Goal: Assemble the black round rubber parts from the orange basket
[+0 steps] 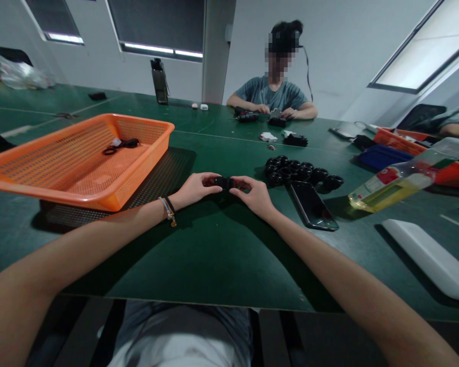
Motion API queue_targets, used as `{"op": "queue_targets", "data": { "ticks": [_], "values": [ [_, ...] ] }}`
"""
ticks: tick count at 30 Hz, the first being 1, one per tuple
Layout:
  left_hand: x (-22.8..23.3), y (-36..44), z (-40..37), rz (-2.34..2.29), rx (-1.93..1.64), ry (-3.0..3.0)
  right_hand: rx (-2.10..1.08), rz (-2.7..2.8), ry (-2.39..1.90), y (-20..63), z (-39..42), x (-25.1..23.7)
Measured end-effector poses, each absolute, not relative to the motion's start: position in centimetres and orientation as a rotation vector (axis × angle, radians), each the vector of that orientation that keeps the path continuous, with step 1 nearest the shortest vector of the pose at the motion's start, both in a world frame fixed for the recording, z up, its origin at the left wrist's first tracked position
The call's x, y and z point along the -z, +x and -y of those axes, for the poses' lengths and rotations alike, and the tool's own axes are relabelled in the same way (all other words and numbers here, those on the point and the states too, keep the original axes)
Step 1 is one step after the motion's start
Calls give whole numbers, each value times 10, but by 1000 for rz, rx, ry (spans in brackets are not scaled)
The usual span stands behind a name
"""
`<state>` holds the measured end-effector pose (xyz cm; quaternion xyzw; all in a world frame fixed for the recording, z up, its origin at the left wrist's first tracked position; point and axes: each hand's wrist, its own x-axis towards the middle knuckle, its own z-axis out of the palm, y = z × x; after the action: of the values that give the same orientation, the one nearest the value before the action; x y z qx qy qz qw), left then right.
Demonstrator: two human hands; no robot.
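Observation:
Between my two hands is a small black part (224, 183), held just above the green table (214, 255). My left hand (197, 188) pinches its left end with thumb and fingers. At the other end my right hand (253, 193) grips it the same way. The part's exact kind is too dark and small to make out. Right of my right hand lies a cluster of shiny black round parts (294, 171). A black smartphone (313, 205) lies close in front of them.
An orange plastic basket (110, 199) holding a black cable (121, 145) stands at left. To the right are a bottle of yellow liquid (398, 183) and a white case (430, 255). Across the table a person (273, 94) handles parts near a power drill (248, 116). A dark bottle (159, 84) stands farther back.

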<state>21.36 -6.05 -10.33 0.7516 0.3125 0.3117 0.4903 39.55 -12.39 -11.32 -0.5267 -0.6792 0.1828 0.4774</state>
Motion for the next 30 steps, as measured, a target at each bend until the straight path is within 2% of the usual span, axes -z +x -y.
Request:
{"op": "queue_targets", "data": {
  "ticks": [15, 30],
  "values": [
    [101, 211, 62, -721, -691, 2024, -325, 1760, -1238, 397, 124, 114],
    [97, 211, 65, -724, -669, 2005, -424, 1683, -1283, 395, 125, 111]
  ]
}}
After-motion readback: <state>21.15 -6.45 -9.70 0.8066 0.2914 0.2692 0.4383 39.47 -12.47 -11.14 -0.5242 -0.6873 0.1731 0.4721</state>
